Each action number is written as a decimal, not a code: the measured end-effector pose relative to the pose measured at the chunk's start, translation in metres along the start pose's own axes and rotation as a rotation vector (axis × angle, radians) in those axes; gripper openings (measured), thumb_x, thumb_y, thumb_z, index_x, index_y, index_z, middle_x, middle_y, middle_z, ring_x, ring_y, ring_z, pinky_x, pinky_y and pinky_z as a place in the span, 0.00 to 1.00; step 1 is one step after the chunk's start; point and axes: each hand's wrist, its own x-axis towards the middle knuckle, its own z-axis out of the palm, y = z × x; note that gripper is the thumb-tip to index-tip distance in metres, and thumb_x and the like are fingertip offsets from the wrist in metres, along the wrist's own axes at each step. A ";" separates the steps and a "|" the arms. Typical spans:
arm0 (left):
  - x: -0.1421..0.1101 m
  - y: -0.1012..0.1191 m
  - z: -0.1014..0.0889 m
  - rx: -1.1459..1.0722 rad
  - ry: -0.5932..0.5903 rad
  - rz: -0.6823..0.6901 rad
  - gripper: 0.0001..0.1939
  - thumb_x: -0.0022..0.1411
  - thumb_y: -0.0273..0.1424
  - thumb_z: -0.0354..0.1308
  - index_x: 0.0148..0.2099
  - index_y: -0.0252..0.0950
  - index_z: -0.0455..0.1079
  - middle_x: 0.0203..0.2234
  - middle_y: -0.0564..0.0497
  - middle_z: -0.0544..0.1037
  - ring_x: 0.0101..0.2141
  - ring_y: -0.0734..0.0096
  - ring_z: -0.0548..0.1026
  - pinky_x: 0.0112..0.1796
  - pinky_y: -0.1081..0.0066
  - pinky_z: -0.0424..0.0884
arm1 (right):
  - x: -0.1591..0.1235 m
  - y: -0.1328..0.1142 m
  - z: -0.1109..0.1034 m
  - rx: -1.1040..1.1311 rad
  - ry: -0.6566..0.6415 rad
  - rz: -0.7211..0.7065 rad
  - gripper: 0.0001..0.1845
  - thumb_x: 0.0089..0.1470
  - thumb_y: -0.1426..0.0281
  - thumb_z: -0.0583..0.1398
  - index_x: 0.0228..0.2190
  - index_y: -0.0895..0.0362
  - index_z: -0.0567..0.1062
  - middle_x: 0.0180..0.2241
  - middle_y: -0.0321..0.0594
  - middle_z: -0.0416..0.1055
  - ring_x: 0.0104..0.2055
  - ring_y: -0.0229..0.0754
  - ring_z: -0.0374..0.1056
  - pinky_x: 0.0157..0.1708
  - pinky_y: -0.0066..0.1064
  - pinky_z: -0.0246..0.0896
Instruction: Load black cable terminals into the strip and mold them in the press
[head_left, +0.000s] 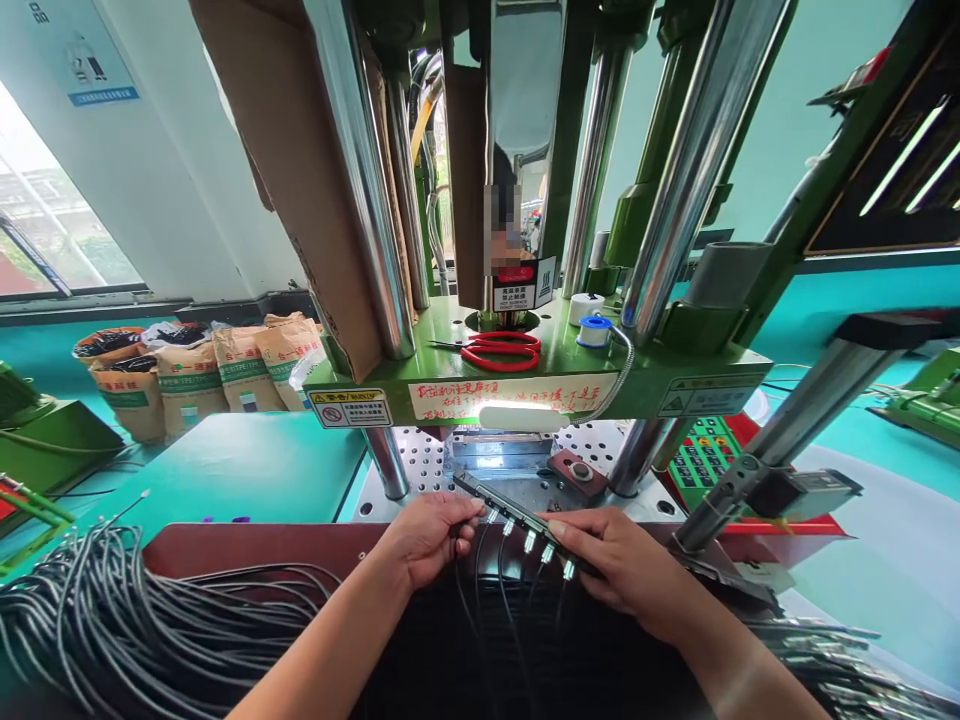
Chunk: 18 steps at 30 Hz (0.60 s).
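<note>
While the press (450,372) gapes ahead, our right hand (619,562) grips the bar (504,502), slanting lengthwise far-left; our left hand (431,540) pinches a cable (462,592).

A factory workshop: a green press (639,385) with 4 chrome posts (679,170) and a hot-surface sign (517,295), a button panel (705,455) right, sacks (187,378) far left, heaped cables (97,610) near left.

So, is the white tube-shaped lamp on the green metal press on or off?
On: the white tube-shaped lamp glows along its upper edge, and the silver metal block below shines brightly.
</note>
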 end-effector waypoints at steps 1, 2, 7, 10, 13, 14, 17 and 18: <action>0.001 -0.001 -0.001 0.002 0.000 0.006 0.05 0.56 0.24 0.59 0.29 0.26 0.70 0.18 0.55 0.66 0.17 0.86 0.62 0.16 0.86 0.58 | 0.000 0.001 0.000 0.000 0.001 -0.006 0.22 0.55 0.56 0.57 0.43 0.58 0.76 0.17 0.26 0.48 0.15 0.26 0.36 0.12 0.22 0.26; 0.001 -0.001 -0.001 0.007 -0.002 0.014 0.05 0.56 0.24 0.59 0.29 0.26 0.70 0.18 0.55 0.66 0.17 0.86 0.62 0.16 0.86 0.59 | 0.001 0.001 0.001 0.000 0.004 -0.011 0.21 0.55 0.56 0.57 0.42 0.58 0.76 0.17 0.25 0.47 0.14 0.26 0.37 0.12 0.22 0.26; -0.007 0.011 -0.010 0.058 -0.003 0.120 0.09 0.57 0.32 0.61 0.33 0.30 0.69 0.22 0.52 0.70 0.21 0.79 0.70 0.26 0.76 0.72 | -0.001 -0.003 -0.005 0.058 -0.046 -0.035 0.18 0.54 0.57 0.58 0.37 0.58 0.76 0.17 0.25 0.51 0.12 0.24 0.37 0.09 0.22 0.25; -0.014 0.022 -0.017 0.103 0.002 0.195 0.11 0.56 0.33 0.62 0.37 0.32 0.69 0.23 0.52 0.72 0.23 0.76 0.72 0.27 0.74 0.72 | -0.001 -0.016 -0.014 0.081 -0.096 0.000 0.15 0.53 0.59 0.60 0.30 0.60 0.75 0.16 0.26 0.55 0.11 0.24 0.39 0.08 0.20 0.28; -0.009 0.031 -0.018 0.140 0.084 0.283 0.11 0.55 0.33 0.63 0.35 0.32 0.68 0.22 0.54 0.71 0.21 0.80 0.70 0.25 0.77 0.69 | 0.013 -0.028 -0.028 0.092 0.028 -0.019 0.12 0.52 0.62 0.60 0.26 0.60 0.72 0.19 0.30 0.61 0.14 0.26 0.53 0.11 0.18 0.42; -0.004 0.033 -0.017 0.146 0.124 0.316 0.11 0.56 0.34 0.62 0.35 0.32 0.67 0.21 0.55 0.70 0.20 0.81 0.69 0.25 0.78 0.68 | 0.023 -0.031 -0.033 0.089 0.092 -0.048 0.11 0.52 0.64 0.60 0.26 0.59 0.71 0.20 0.30 0.62 0.17 0.27 0.57 0.13 0.18 0.47; 0.021 0.039 -0.013 0.175 0.247 0.405 0.10 0.59 0.36 0.59 0.33 0.33 0.65 0.19 0.58 0.67 0.19 0.83 0.65 0.23 0.79 0.65 | 0.063 -0.034 -0.045 0.026 0.295 -0.132 0.08 0.57 0.67 0.58 0.29 0.59 0.69 0.20 0.27 0.61 0.19 0.28 0.59 0.17 0.20 0.55; 0.031 0.041 -0.011 0.192 0.291 0.430 0.10 0.60 0.35 0.57 0.33 0.33 0.65 0.19 0.59 0.66 0.18 0.83 0.64 0.22 0.79 0.64 | 0.078 -0.033 -0.047 -0.012 0.365 -0.153 0.09 0.59 0.66 0.57 0.30 0.59 0.69 0.20 0.27 0.62 0.18 0.28 0.58 0.17 0.21 0.55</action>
